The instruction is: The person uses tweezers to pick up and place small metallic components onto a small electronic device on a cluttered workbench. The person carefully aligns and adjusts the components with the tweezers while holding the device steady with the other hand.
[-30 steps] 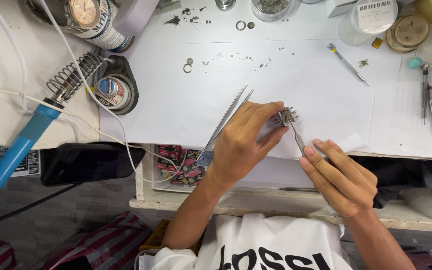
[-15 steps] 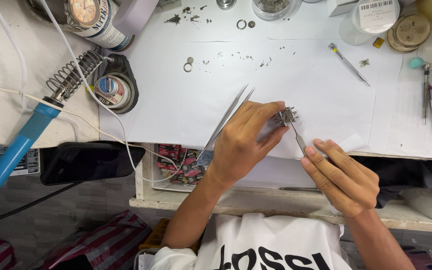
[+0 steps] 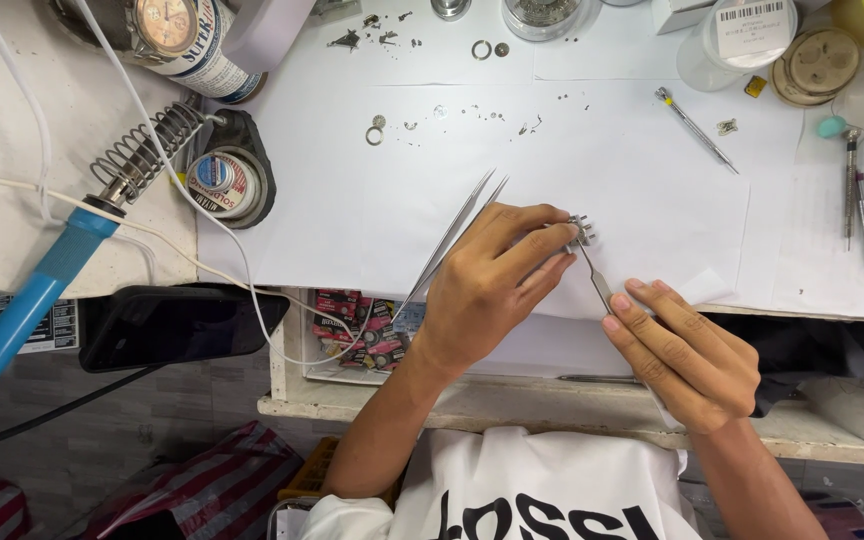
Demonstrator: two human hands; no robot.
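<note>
Head view. Left hand (image 3: 487,290) rests on the white paper sheet (image 3: 372,200) near the front edge of the counter (image 3: 12,230). Its fingers (image 3: 537,250) are pinched on a small metal watch part (image 3: 580,232). Long tweezers (image 3: 452,240) lie tucked in the same hand, tips pointing away toward the back of the counter.

Right hand (image 3: 682,350) sits at the front edge, just right of the left hand. Its fingers (image 3: 632,305) are closed narrowly around a thin metal tool (image 3: 592,270), whose tip meets the watch part.

Elsewhere: blue-handled soldering iron (image 3: 32,300) in a coil stand (image 3: 142,150) at the left edge; round solder tin (image 3: 222,180) beside it. Small screwdriver (image 3: 697,130) lies on the sheet toward the back right. Loose tiny parts (image 3: 472,112) are scattered along the back. Wristwatch (image 3: 162,20) at back left corner.
</note>
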